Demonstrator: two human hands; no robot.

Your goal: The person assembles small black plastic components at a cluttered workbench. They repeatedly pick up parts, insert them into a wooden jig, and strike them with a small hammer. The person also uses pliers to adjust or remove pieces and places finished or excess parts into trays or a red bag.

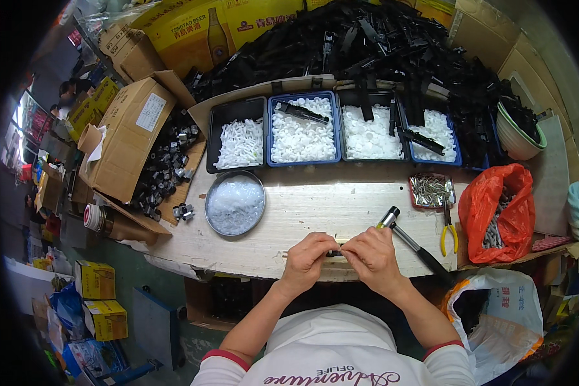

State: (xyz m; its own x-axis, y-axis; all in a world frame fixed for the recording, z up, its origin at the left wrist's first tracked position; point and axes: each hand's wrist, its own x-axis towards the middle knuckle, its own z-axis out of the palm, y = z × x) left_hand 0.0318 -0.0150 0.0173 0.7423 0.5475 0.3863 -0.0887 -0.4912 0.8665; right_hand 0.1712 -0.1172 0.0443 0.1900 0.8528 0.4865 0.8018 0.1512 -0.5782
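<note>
My left hand (306, 261) and my right hand (374, 258) meet at the near edge of the worktable, fingertips pinched close together. Between them sits a small black part (334, 253), mostly covered by the fingers, so its exact kind is unclear. Just beyond my right hand lies a hammer (420, 251) with a dark handle, its metal and yellow head pointing away from me. Farther right are yellow-handled pliers (448, 235) beside a red tray (415, 202) of small metal pins. A round metal dish (207, 215) of clear small pieces stands to the left.
Along the back stand several bins (303, 163) of white plastic parts, with a heap of black parts (367, 42) behind. A red plastic bag (503, 222) of grey pieces sits at right. At left are a cardboard box (123, 141), black-and-silver parts (167, 170) and a flask (119, 224).
</note>
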